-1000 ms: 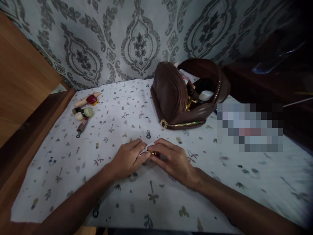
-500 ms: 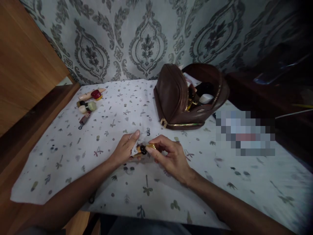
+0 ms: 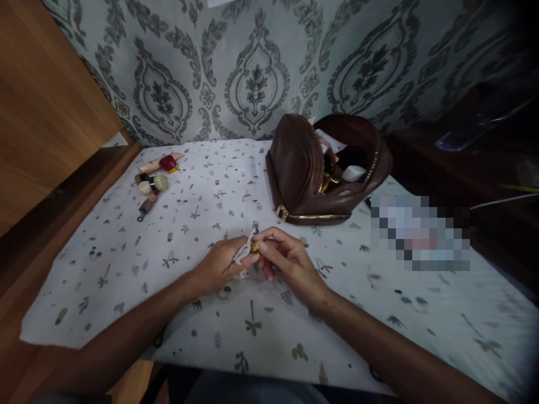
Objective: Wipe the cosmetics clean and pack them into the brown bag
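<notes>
Close together over the near middle of the table are both my hands. My left hand (image 3: 223,261) is closed on a crumpled white tissue or cloth (image 3: 243,252), its thumb bent over it. Between thumb and fingers, my right hand (image 3: 288,261) pinches a small gold-coloured cosmetic container (image 3: 255,247) that rests against the white material. Most of that container is covered by fingers and the wipe, so its exact kind is hidden.
An open brown cosmetic bag (image 3: 297,168) full of items stands at the back right. Small cosmetics, including a red-capped jar (image 3: 168,163) and a beige tube (image 3: 150,165), lie at the far left. A blurred-out object (image 3: 421,233) lies to the right on the patterned tablecloth (image 3: 202,191).
My left thumb has come down from its raised position and folded over the white material. The container's dark part, visible before, is now covered, and my hands are closer together.
</notes>
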Motion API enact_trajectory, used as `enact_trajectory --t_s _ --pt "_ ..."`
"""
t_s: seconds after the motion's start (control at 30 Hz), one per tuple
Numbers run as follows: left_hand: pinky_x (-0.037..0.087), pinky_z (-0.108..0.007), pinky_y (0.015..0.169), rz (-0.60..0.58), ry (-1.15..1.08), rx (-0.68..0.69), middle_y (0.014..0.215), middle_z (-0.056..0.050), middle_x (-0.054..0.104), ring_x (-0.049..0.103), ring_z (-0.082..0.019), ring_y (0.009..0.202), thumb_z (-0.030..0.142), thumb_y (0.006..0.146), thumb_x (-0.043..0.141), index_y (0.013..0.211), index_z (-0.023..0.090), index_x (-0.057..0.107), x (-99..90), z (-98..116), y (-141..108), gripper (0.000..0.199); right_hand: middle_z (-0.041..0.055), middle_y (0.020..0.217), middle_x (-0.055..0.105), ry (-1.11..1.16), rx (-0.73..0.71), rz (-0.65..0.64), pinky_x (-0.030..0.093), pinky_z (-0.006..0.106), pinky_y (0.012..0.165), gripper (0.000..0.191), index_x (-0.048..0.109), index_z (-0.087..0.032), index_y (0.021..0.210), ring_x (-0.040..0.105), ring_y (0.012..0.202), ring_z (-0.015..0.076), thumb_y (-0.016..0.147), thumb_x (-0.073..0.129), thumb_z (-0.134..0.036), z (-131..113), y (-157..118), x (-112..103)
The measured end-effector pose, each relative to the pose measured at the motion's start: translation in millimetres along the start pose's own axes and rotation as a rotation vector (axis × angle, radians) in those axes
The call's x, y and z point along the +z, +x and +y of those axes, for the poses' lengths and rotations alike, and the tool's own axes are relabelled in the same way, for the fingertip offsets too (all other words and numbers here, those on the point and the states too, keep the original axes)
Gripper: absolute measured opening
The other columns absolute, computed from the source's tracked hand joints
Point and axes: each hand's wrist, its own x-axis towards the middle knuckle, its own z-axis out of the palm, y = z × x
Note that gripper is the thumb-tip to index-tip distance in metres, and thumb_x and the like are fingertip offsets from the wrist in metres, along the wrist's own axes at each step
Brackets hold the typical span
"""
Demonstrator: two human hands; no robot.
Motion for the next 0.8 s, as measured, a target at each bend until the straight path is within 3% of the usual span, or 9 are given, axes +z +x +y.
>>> enact_trajectory --t_s 0.1,0.2,0.3,0.43,0.57,0.7,0.8 --pt "0.043 -0.026 0.069 0.043 -0.259 -0.070 0.073 0.000 0.061 0.056 -0.015 0.070 0.049 0.099 0.036 0.083 0.018 0.055 0.8 5 1 0.040 -0.0061 0.065 0.056 -0.006 -0.014 -0.062 0.040 0.020 0.044 0.041 0.057 -0.021 0.109 0.050 0.048 0.0074 0.083 0.068 -0.049 1 -1 0" --pt "0.041 -0.024 0.058 0.173 -0.385 -0.208 0.065 0.002 0.055 0.051 -0.013 0.059 0.056 0.096 0.038 0.079 0.019 0.053 7.1 5 1 0.044 -0.0047 0.074 0.056 -0.084 -0.040 -0.058 0.044 0.021 0.050 0.045 0.052 -0.022 0.115 0.055 0.058 0.0091 0.080 0.072 -0.043 6 -2 2" --pt "0.040 -0.024 0.057 0.298 -0.394 -0.249 0.066 0.002 0.053 0.048 -0.013 0.060 0.065 0.092 0.040 0.076 0.019 0.052 12.8 5 2 0.050 -0.0005 0.084 0.060 -0.198 -0.039 -0.076 0.050 0.024 0.059 0.045 0.051 -0.022 0.115 0.060 0.072 0.0127 0.080 0.073 -0.039 11 -5 4" --pt "0.041 -0.025 0.058 0.384 -0.380 -0.238 0.064 0.002 0.050 0.046 -0.013 0.061 0.073 0.089 0.036 0.070 0.019 0.049 16.4 5 3 0.058 0.0011 0.087 0.062 -0.227 0.015 -0.080 0.052 0.024 0.057 0.048 0.049 -0.023 0.120 0.061 0.073 0.0140 0.081 0.072 -0.039 16 -7 5" --pt "0.042 -0.026 0.059 0.481 -0.342 -0.268 0.063 0.003 0.048 0.047 -0.013 0.060 0.066 0.093 0.037 0.072 0.020 0.045 19.3 3 2 0.051 0.0044 0.097 0.065 -0.197 -0.021 -0.144 0.056 0.027 0.067 0.051 0.049 -0.022 0.125 0.065 0.083 0.0165 0.083 0.071 -0.041 21 -6 5" --pt "0.043 -0.027 0.065 0.450 -0.257 -0.213 0.070 0.003 0.052 0.049 -0.014 0.065 0.053 0.098 0.038 0.087 0.020 0.048 20.2 2 0 0.036 0.0003 0.085 0.064 -0.017 0.004 -0.177 0.057 0.027 0.066 0.055 0.049 -0.021 0.126 0.064 0.072 0.0141 0.083 0.070 -0.046 26 -2 4" --pt "0.044 -0.029 0.072 0.377 -0.151 -0.121 0.079 0.000 0.055 0.052 -0.015 0.073 0.044 0.101 0.035 0.093 0.019 0.048 18.8 5 -1 0.029 0.0011 0.089 0.064 0.061 0.034 -0.144 0.059 0.031 0.070 0.051 0.054 -0.021 0.120 0.065 0.077 0.0156 0.081 0.071 -0.048 25 0 3"
